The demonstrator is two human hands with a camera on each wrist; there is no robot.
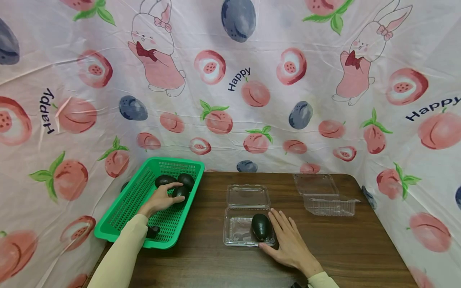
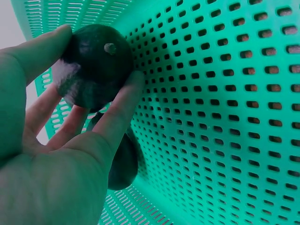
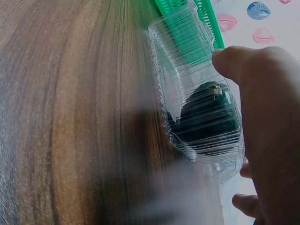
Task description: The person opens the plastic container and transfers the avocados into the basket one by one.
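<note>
A pink cloth printed with peaches, plums and cartoon rabbits (image 1: 230, 80) hangs as a backdrop behind and to both sides of a dark brown wooden table (image 1: 342, 244). Everything else is placed here relative to that table.

On the table's left edge sits a green perforated plastic basket (image 1: 126, 208), partly overhanging the side. Several dark green avocados lie inside it, most of them gathered at the far end.

At the table's far right corner rests an empty clear plastic clamshell box (image 1: 324, 196), its lid open.

Near the middle of the table, close to the front edge, lies a second clear plastic clamshell container (image 1: 245, 218) with its lid folded back. One dark avocado in the container (image 1: 261, 227) sits in the right part of its tray.

The person's right hand (image 1: 288, 244) lies flat on the table just right of this container, fingers straight and relaxed, touching the tray's edge, with the thumb along its front corner, grasping nothing.

The person's left hand (image 1: 162, 198) reaches into the basket and grips a dark green avocado with a stem nub (image 2: 93, 68). The fingers (image 2: 119, 112) and thumb curl around it, close against the basket wall. Another avocado (image 2: 122, 161) lies just beneath.
</note>
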